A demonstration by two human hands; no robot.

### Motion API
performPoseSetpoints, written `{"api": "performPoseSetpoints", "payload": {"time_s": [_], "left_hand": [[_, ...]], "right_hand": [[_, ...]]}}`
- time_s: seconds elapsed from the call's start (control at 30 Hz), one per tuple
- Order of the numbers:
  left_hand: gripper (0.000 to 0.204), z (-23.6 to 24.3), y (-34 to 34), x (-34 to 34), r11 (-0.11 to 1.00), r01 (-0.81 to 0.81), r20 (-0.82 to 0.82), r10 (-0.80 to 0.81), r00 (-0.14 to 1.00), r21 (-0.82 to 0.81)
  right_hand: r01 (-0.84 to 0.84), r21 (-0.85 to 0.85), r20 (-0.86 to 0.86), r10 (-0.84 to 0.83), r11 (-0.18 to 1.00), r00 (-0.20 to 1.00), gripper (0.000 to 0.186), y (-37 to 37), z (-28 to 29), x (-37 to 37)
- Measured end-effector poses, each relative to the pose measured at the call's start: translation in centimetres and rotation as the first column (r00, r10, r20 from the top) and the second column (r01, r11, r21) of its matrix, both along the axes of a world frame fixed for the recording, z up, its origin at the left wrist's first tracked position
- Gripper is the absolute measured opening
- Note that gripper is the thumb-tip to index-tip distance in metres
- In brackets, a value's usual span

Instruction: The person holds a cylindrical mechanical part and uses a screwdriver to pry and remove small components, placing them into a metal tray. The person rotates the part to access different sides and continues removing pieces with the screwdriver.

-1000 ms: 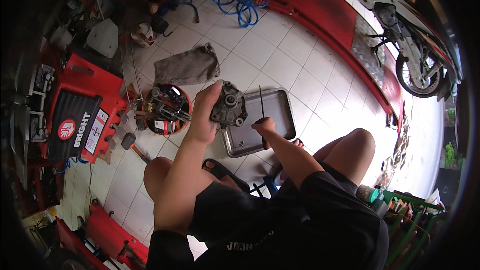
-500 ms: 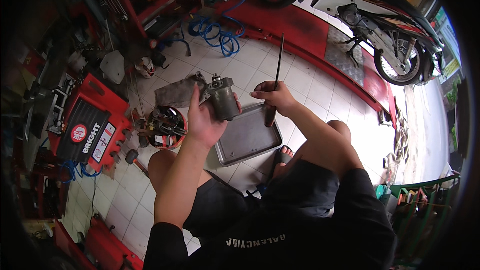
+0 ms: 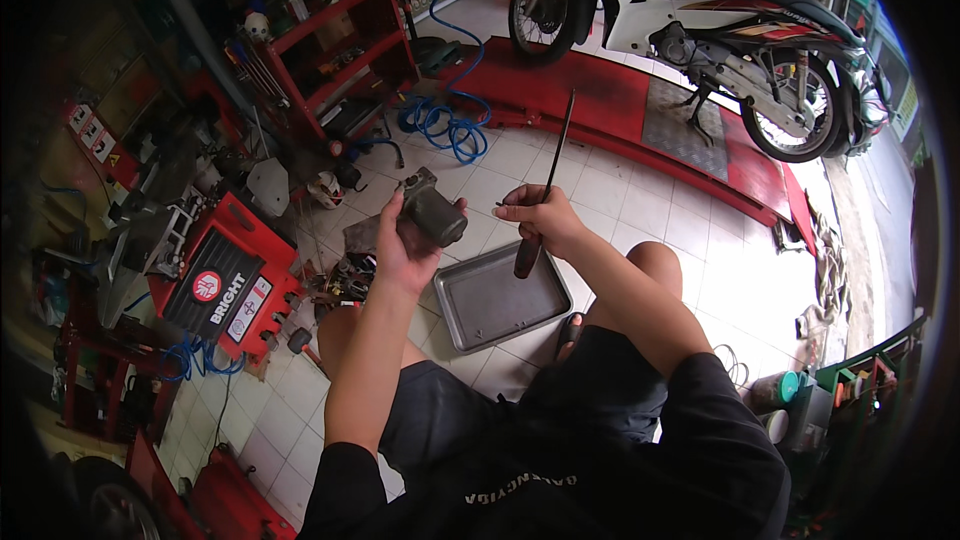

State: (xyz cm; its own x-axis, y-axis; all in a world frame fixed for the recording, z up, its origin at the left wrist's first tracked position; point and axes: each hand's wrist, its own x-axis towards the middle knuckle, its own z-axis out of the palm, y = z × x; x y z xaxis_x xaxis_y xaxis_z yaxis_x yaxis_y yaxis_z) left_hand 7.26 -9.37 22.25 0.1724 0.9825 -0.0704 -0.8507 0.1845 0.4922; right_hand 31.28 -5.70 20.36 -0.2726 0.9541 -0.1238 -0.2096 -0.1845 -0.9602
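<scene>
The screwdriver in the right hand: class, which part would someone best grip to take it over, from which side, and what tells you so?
Probably the brown handle, approached from the wearer's side. Its thick end juts out of the right hand toward the body, clear of the fingers, while the long, thin shaft points away and offers less to hold.

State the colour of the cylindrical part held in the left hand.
The cylindrical part is dull dark grey, seen best in the head view.
</scene>
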Motion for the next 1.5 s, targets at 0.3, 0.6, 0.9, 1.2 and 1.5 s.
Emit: {"api": "performPoseSetpoints", "payload": {"time_s": [0.3,0.6,0.9,1.2,1.5], "left_hand": [[0.043,1.7,-4.9,1.6,0.988,0.141,-0.104,-0.134,0.986,0.065],[0.055,4.4,-8.1,2.4,0.982,0.162,-0.117,-0.151,0.982,0.095],[0.063,5.2,-3.9,0.7,0.727,-0.003,-0.636,0.603,0.481,0.687],[0.073,2.8,1.7,-1.6,0.643,0.2,-0.667,0.74,0.087,0.739],[0.057,-3.5,5.6,-7.0,0.981,-0.037,-0.405,0.114,0.907,0.193]], "right_hand": [[-0.086,0.144,-0.053,0.094,0.986,0.994,0.021,-4.0,4.0,0.6],[-0.171,0.203,-0.295,0.227,0.964,0.928,0.028,-4.8,8.6,-0.8],[-0.273,0.299,-0.23,0.347,0.914,0.909,0.024,0.5,7.2,-1.0],[-0.367,0.169,-0.005,0.373,0.915,0.928,0.022,7.4,2.2,-2.5],[-0.324,0.129,0.002,0.326,0.937,0.945,0.02,10.8,0.7,-8.4]]}}
